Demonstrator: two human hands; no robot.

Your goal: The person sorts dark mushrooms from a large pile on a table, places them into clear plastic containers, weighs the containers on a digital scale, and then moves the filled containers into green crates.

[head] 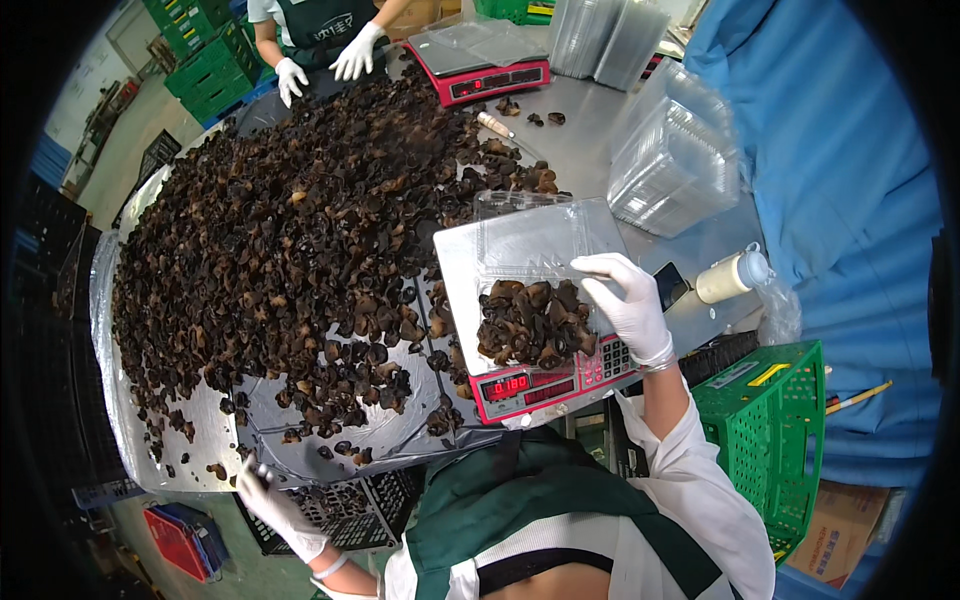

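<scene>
Dark wood ear mushrooms (534,326) fill the base of a clear plastic clamshell box (529,238) on a red and silver digital scale (457,266). Its lid lies folded back, away from me. My right hand (630,304), in a white glove, grips the box's right edge near the hinge. At the table's near left edge is my left hand (274,506), also gloved, its fingers curled beside scattered mushroom pieces. Something dark shows between those fingers; whether it is a held piece is unclear. A broad heap of wood ears (300,247) spreads left of the scale.
Stacked clear boxes (675,157), a bottle (731,276) and a phone (670,283) stand right. A handled tool (496,126) lies beyond my scale. Opposite, a gloved co-worker (319,37) is beside another scale (491,81). Green (765,442) and black crates (345,514) sit below table height.
</scene>
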